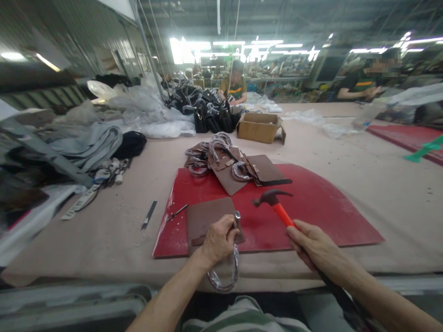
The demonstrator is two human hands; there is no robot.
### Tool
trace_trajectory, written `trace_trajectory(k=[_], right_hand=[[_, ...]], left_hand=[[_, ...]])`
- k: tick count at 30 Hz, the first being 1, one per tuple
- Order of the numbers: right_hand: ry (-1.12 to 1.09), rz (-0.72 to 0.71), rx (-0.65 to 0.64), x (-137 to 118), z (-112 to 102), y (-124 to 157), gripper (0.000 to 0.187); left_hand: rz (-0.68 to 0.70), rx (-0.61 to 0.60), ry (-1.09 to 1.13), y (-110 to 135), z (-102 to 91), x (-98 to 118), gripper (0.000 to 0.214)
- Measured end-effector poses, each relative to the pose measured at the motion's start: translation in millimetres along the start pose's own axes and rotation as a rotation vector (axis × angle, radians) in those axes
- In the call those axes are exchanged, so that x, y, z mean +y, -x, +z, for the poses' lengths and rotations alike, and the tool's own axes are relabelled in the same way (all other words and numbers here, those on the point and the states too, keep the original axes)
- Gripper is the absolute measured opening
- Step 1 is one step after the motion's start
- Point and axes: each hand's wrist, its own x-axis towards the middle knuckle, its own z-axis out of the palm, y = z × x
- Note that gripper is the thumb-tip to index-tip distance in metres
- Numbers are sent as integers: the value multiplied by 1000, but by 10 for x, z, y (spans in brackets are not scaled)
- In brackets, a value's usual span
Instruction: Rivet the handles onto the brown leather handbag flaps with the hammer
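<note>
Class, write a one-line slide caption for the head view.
Left hand steadies a metal punch on a brown panel; right hand holds a hammer over the red mat.

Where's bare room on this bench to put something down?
Free: red mat right of the hammer in the right hand; bare table between that mat and the cardboard box. Crowded: bag pile on the mat's far edge, leather panel and punch at the left hand, cables at far left.

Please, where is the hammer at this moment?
In the head view the hammer is right of centre, held over the red mat by the right hand, beside the brown bag piece.
</note>
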Motion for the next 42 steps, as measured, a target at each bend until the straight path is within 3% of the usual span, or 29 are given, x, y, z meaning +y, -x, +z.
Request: trace_trajectory(k=[3, 5, 7, 10, 12, 15, 16, 20, 23, 27, 30, 34, 36, 39, 42], right_hand=[[264, -455, 283, -384, 27, 206, 36], [412, -638, 414, -511, 32, 269, 29], [596, -710, 360, -526, 26, 276, 26], [847, -736, 163, -493, -13, 253, 26], [822, -764, 240, -507, -32, 260, 26], [650, -767, 498, -538, -10, 289, 25], [665, -758, 483, -534, 0, 292, 24], [925, -681, 120, -435, -53, 231, 23], [827, -542, 153, -254, -171, 66, 27], [646, -348, 130, 184, -280, -343, 31], [751, -248, 165, 493, -274, -620, 27], [1055, -395, 365, 591, -85, -696, 21], [1033, -525, 407, 548, 124, -635, 23], [863, -672, 286, 520, 564, -513, 30], [802, -723, 140, 578, 962, -424, 37]], left_hand=[[-2, 5, -5, 4, 1, -8, 16], [-2, 0, -3, 8, 1, -7, 16], [-7, -7, -12, 13, 2, -2, 15], [-23, -4, -30, 18, 6, 3, 13], [-26, -1, -26, 21, 9, -3, 13], [-18, -7, -14, 23, 14, -24, 13], [-18, -11, -21, 23, 16, -30, 13], [-33, -17, -52, 23, 22, -33, 11], [-35, -22, -36, 22, 20, -22, 13], [-17, -28, -19, 18, 0, 6, 14], [-20, -21, -25, 10, -19, 30, 13], [-46, -16, -7, -5, -39, 63, 12], [-46, -14, -1, -10, -50, 73, 12], [-18, -16, -34, 4, -56, 62, 13], [62, -30, -76, 40, -35, 24, 12]])
